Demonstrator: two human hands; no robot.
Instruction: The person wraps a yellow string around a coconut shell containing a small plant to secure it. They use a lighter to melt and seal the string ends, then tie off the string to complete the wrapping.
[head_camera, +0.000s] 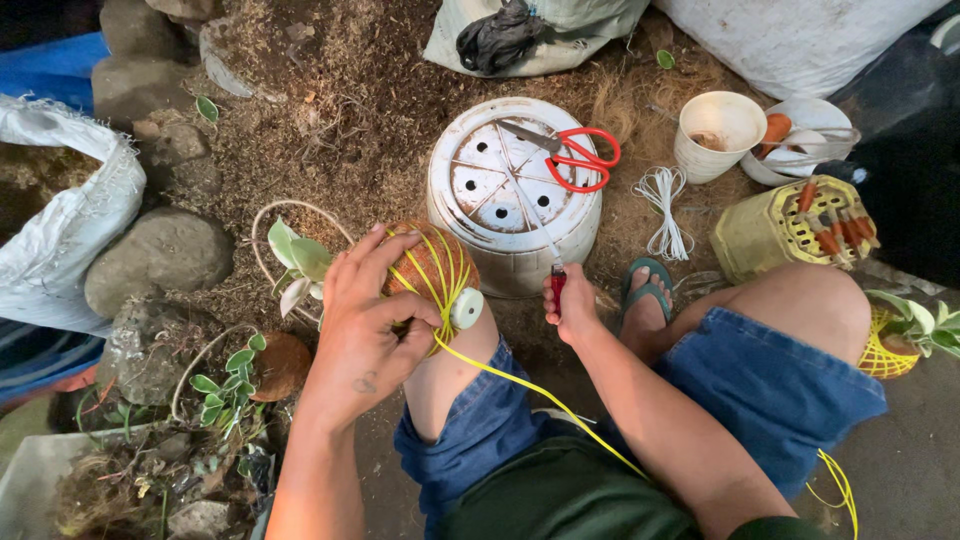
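Brown coir ball (432, 272) laced with yellow cord (540, 392), left hand (365, 325) grip around it; right hand (570, 305) pinching red lighter (557, 281).

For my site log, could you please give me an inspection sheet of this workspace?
Surface: ground covered in brown fibre.
Job's things: fibre ball wound with yellow cord; red lighter.
Clutter: upturned white pot with scissors on it, white string, cup, yellow basket.
Grippers: left hand grips the ball; right hand holds the lighter.
Cables: nothing seen.
Surroundings: rocks, sacks, small plants.
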